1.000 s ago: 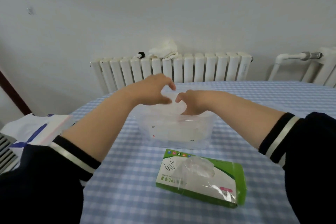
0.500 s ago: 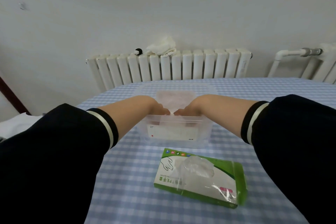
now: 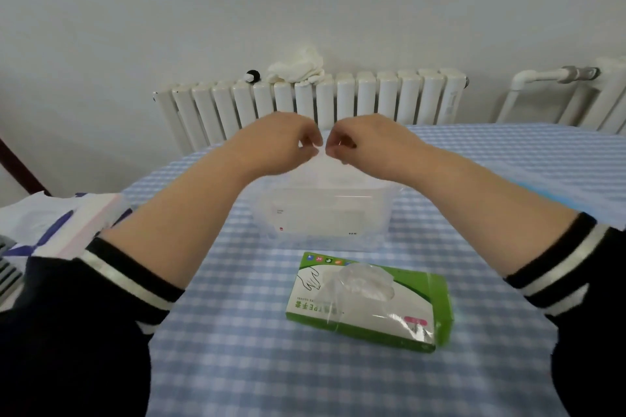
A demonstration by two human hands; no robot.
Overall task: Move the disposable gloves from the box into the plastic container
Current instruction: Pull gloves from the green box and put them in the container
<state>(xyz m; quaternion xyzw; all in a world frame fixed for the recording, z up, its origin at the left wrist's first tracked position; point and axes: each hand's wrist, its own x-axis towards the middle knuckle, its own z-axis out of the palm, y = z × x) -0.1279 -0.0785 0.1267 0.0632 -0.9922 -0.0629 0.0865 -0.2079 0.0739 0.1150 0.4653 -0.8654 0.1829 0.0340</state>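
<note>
- Above the plastic container [image 3: 321,210], both hands have risen from down inside it half a second ago; the left hand [image 3: 281,145] and right hand [image 3: 366,142] now meet over its rim, fingers curled, each pinching a thin clear glove [image 3: 325,166] that trails into the container. I judge this glove is being folded or arranged before it is laid inside.
- Nearer on the checked tablecloth [image 3: 237,332], the green box [image 3: 369,301] lies flat, another glove puffing from its slot, so more remain.
- Print on the box reads "TPE", upside down, plus characters and a hand drawing.
- Container label: too small to read.
</note>
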